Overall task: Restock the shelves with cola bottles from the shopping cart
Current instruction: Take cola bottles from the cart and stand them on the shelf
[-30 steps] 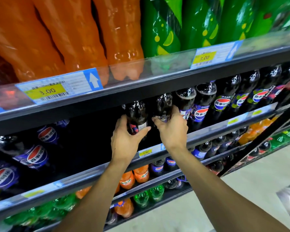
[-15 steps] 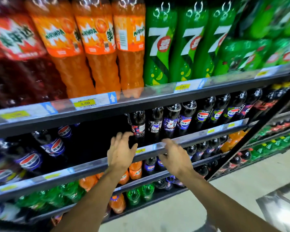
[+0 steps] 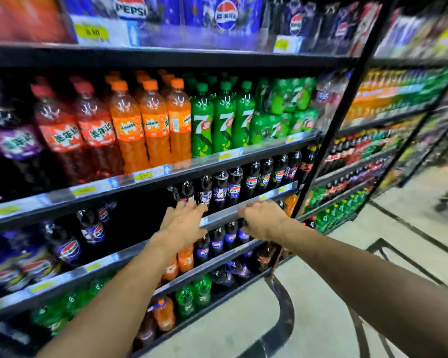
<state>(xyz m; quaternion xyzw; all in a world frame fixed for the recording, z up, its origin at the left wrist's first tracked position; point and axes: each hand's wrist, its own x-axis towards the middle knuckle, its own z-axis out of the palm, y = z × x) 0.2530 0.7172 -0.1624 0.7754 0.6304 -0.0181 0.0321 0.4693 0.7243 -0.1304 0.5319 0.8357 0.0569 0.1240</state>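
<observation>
Since the shelf point(image 3: 70, 273) shows a dark gap left of the cola bottles point(image 3: 220, 189) standing on it, you're between loads: left hand point(image 3: 184, 223) open and empty, right hand point(image 3: 263, 220) seemingly loose-curled, empty. Next, reach into the shopping cart point(image 3: 285, 313).

A left hand point(image 3: 183, 223) and right hand point(image 3: 263, 220) are hovering at the shelf rail point(image 3: 223, 213), both empty. Cola bottles point(image 3: 220, 189) are standing just behind.

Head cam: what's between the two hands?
The shelf rail runs across the gap between the left hand and right hand, with cola bottles standing just behind it, in the head view.
</observation>
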